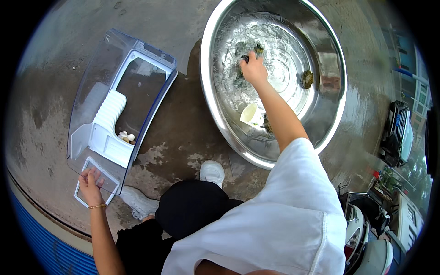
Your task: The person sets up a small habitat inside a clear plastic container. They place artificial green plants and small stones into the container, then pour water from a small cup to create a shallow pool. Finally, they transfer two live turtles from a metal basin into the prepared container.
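Note:
My left hand (pixel 91 187) grips the near edge of a clear plastic turtle tank (pixel 84 99) with a white ramp and platform (pixel 111 142) inside. Small pebbles (pixel 126 136) lie beside the platform. A white-rimmed frame (pixel 79 196) is seen at my left fingers; whether they touch it is unclear. My right hand (pixel 253 68) reaches into a large metal basin (pixel 211 99) of water, its fingers around a small dark thing (pixel 245 58), perhaps a turtle. Another small dark turtle-like animal (pixel 259 48) is just beyond. A third (pixel 307 79) rests at the basin's right side. A white cup (pixel 252 115) lies tilted nearer me.
Wet concrete floor (pixel 172 137) lies between tank and basin. My white shoes (pixel 212 173) stand near both. A blue corrugated shutter (pixel 51 240) is at lower left. Parked at the right are a dark car (pixel 395 134) and a scooter (pixel 355 223), near potted plants (pixel 386 180).

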`<action>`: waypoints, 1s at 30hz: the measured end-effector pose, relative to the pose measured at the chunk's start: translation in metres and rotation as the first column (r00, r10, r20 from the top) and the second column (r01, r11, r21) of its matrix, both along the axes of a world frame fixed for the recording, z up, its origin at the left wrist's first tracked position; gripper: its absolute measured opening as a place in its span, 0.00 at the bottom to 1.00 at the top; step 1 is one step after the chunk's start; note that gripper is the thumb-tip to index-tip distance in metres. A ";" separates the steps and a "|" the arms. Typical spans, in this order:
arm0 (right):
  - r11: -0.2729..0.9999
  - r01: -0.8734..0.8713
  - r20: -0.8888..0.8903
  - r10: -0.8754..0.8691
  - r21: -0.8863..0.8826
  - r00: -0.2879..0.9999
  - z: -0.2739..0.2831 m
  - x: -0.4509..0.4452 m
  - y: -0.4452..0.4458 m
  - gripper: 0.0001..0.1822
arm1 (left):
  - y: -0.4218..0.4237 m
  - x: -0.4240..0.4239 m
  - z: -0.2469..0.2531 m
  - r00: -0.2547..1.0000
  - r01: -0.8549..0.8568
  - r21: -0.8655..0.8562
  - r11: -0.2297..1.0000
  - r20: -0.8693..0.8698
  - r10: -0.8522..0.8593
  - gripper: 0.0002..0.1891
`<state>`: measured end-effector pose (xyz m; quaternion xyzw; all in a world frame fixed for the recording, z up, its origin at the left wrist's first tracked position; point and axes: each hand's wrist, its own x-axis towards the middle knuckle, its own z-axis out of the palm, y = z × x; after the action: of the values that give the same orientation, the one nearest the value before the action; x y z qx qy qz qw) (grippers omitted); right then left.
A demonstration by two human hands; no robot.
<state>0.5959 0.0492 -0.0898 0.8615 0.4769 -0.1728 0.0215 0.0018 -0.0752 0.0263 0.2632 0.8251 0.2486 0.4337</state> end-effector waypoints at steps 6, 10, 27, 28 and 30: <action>0.993 -0.105 -0.078 0.101 -0.050 0.992 -0.005 -0.004 -0.029 0.27 | -0.007 -0.009 -0.010 1.000 0.008 -0.007 1.000 -0.020 -0.008 0.12; 0.998 0.000 0.023 -0.001 0.057 1.000 -0.006 -0.004 -0.005 0.27 | -0.003 0.002 -0.003 0.995 -0.030 0.007 1.000 0.099 0.029 0.15; 0.856 0.414 -0.735 -0.061 0.309 0.675 -0.008 0.012 0.004 0.29 | 0.009 -0.008 -0.008 0.992 -0.026 0.093 0.995 0.122 0.015 0.10; 0.808 0.497 -0.837 -0.009 0.317 0.548 0.005 0.010 0.004 0.28 | 0.011 -0.005 -0.007 0.990 -0.019 0.085 0.996 0.143 0.007 0.10; 0.788 0.541 -0.931 0.107 0.293 0.348 0.033 0.006 -0.008 0.25 | 0.008 -0.012 -0.004 0.994 0.013 0.066 0.998 0.106 -0.020 0.11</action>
<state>0.6014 0.0412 -0.0572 0.6390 0.3065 -0.4724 -0.5240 -0.0100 -0.0675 0.0225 0.2705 0.7899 0.2854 0.4706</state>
